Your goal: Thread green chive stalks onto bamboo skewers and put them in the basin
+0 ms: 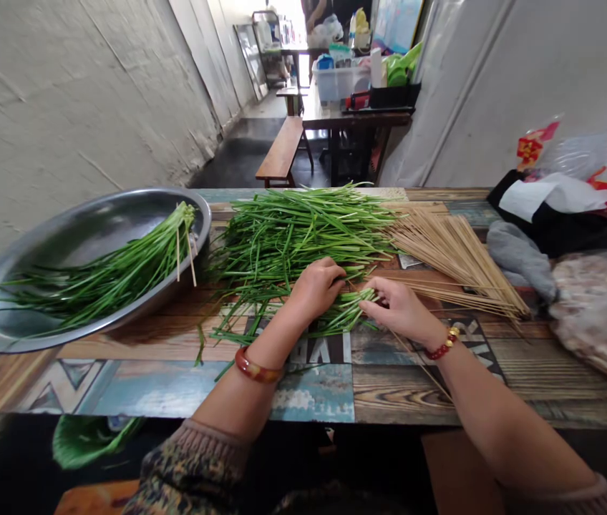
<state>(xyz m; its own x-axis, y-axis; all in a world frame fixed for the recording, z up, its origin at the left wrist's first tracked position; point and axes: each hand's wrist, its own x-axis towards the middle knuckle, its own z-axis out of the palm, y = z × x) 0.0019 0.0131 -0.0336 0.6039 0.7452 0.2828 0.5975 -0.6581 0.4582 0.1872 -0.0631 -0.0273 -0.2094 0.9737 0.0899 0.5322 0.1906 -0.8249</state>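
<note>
big metal bowl [89,236] holding skewered green stalks [115,272], plastic tub [341,86] of random stuff farther back, small green bunch [343,313] over the patchwork tabletop [308,404], right hand [403,306] pinching one end, left hand [313,287] curled in close, can't tell if gripping, wooden bench [283,146] beyond

The left hand [317,286] curls over a small bunch of green stalks [336,317], the right hand [397,309] pinches its pale ends [365,295], a green heap [303,229] sprawls just beyond, thin sticks [459,261] fan across the table [308,400], and a metal basin [94,222] cradles more greens [121,268]!
</note>
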